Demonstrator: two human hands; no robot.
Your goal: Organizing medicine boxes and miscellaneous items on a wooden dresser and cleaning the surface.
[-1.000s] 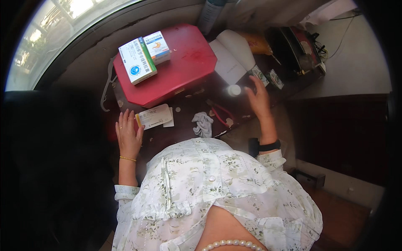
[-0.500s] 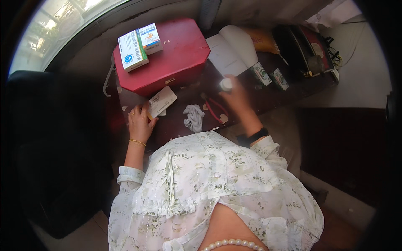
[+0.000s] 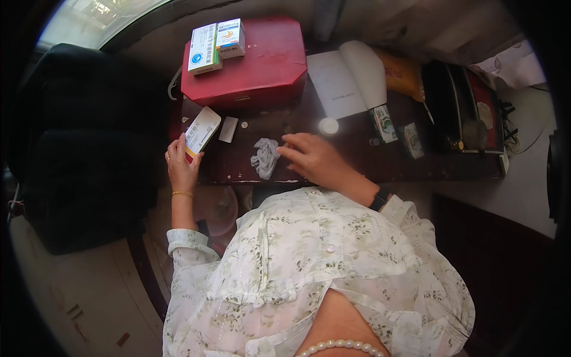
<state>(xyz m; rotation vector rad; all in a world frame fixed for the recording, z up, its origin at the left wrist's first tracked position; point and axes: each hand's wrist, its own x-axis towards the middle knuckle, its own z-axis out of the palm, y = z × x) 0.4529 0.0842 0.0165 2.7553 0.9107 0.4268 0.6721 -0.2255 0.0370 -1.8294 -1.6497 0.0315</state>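
Observation:
My left hand (image 3: 183, 163) grips the lower end of a flat white medicine box (image 3: 203, 129) with a yellow and red edge, tilted at the table's left. Beside that box lies a small white card or slip (image 3: 228, 129). My right hand (image 3: 318, 159) hovers at the middle of the table, fingers loosely apart, its tips close to a crumpled grey cloth (image 3: 265, 159). Nothing shows between these fingers. Behind the right hand stands a round white bottle or jar (image 3: 328, 126), seen from its top. The red-handled pliers cannot be seen, perhaps covered by my right hand.
A red case (image 3: 256, 71) stands at the back, carrying two medicine boxes (image 3: 205, 50). Right of it lie an open booklet (image 3: 336, 89), two small green-and-white packets (image 3: 383, 124) and a yellow bag (image 3: 401, 74). A black holder (image 3: 449, 107) sits at the far right.
My right hand has let go of the white bottle and moved left toward the grey cloth. The medicine box in my left hand has turned more upright. The whole view has shifted.

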